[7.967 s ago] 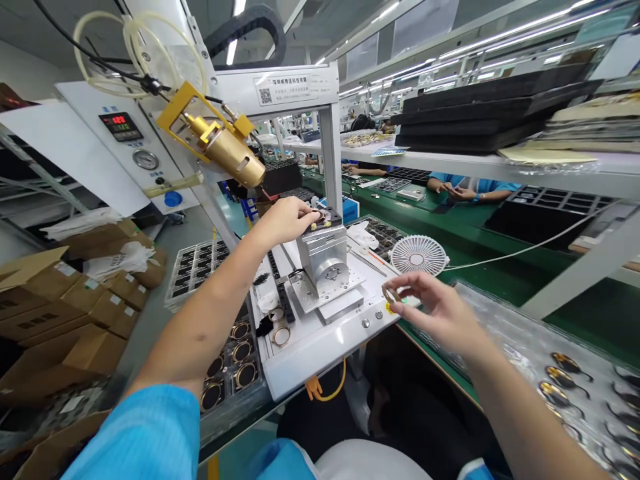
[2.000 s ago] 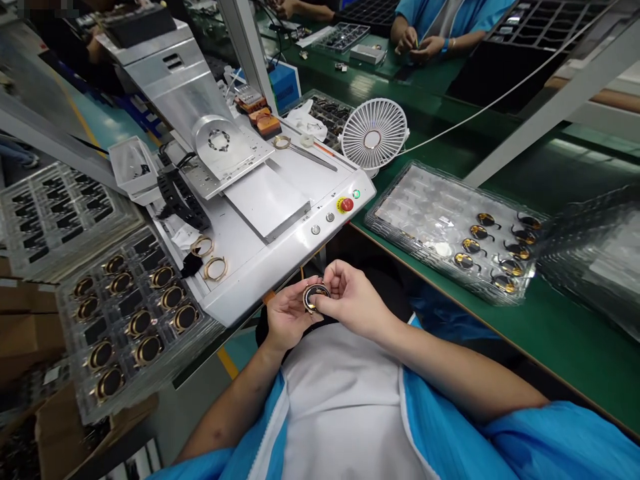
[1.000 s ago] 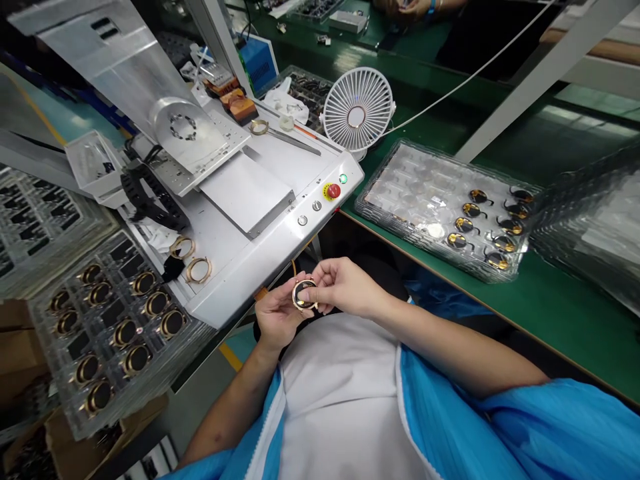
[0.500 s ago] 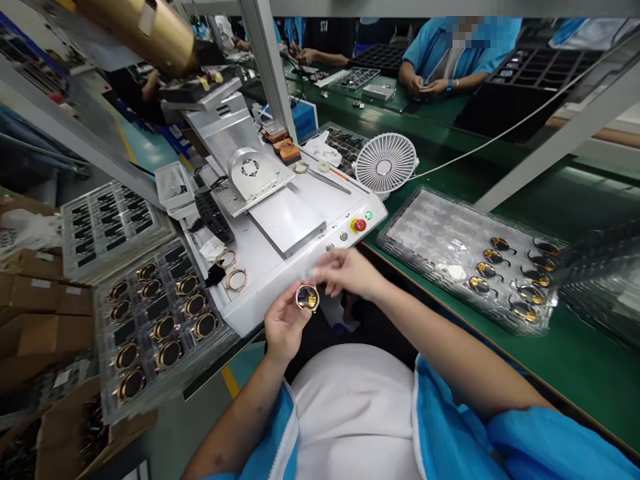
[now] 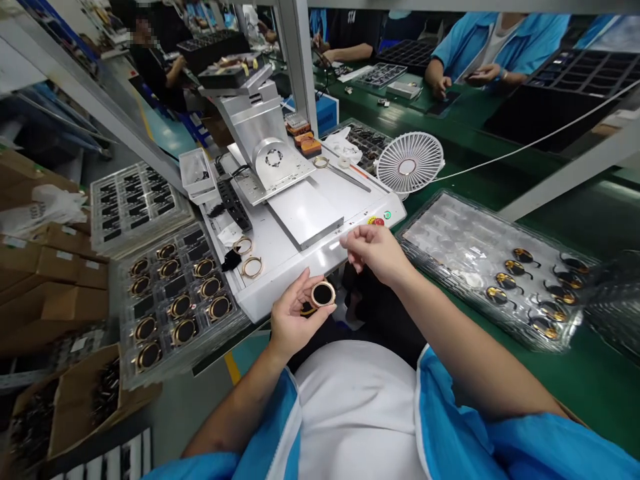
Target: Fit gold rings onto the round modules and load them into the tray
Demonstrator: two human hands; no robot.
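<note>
The round case is small, with a shiny rose-gold rim around a flat, plain black face turned up toward the camera. It sits in the left hand, pinched between the thumb at its near edge and the fingers at its left, in front of the near edge of the white machine base. The right hand is apart from it, to the right and slightly farther away, thumb and fingertips drawn together; whether anything thin is between them, I cannot tell. Left of the left hand lies a clear tray of similar gold-rimmed cases.

Half a second ago the case showed golden patches on a dark surface; now the side in view is evenly black. The right hand, then just beside the case, has moved off to the right, while the left hand keeps its hold.
</note>
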